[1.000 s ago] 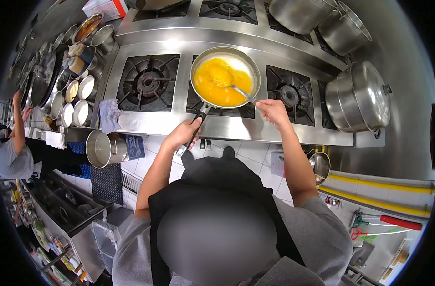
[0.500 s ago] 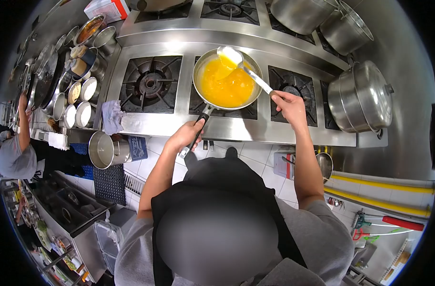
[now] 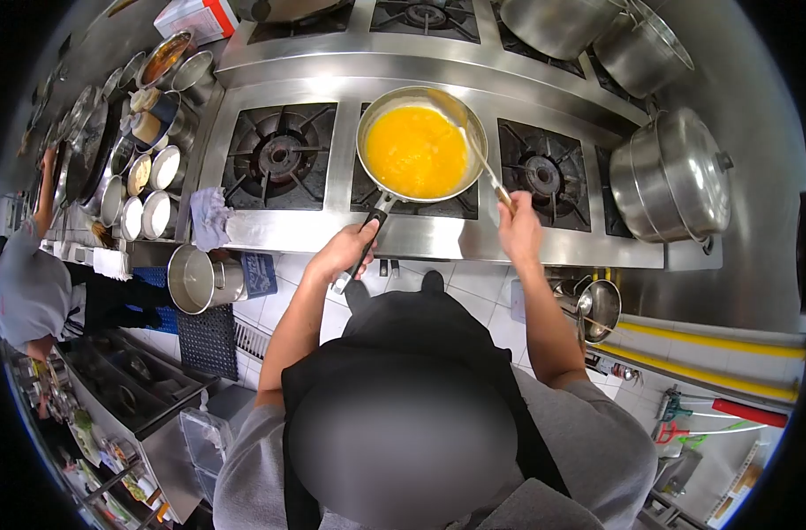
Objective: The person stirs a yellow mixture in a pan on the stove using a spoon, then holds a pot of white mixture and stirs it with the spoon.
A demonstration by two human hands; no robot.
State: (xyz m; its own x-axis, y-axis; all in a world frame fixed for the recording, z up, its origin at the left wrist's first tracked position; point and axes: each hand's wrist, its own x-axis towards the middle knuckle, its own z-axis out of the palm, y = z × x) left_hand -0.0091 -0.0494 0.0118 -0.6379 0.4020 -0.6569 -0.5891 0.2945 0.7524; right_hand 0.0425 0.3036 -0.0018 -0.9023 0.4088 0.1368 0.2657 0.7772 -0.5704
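Observation:
A frying pan point(image 3: 368, 119) sits over the middle front burner, with yellow liquid like beaten egg point(image 3: 416, 155) spread across its base. My left hand point(image 3: 344, 251) is wrapped round the pan's black handle point(image 3: 373, 224). In my right hand point(image 3: 519, 230) is the tan-ended handle of a metal ladle point(image 3: 449, 108). The ladle's bowl, coated yellow, leans along the far right inner side of the pan. Its lower edge is hard to make out against the pan wall.
Left of the pan is a bare burner point(image 3: 281, 155), and a grey cloth point(image 3: 210, 216) lies on the stove's front edge. A lidded pot point(image 3: 668, 181) stands at right. Containers point(image 3: 164, 166) line the left counter. A co-worker point(image 3: 32, 287) stands far left; a deep pot point(image 3: 191, 278) stands below.
My right hand has moved down and slightly left, turning the ladle from above the liquid to the pan's far right side. The yellow stream from it is gone. My left hand keeps its grip.

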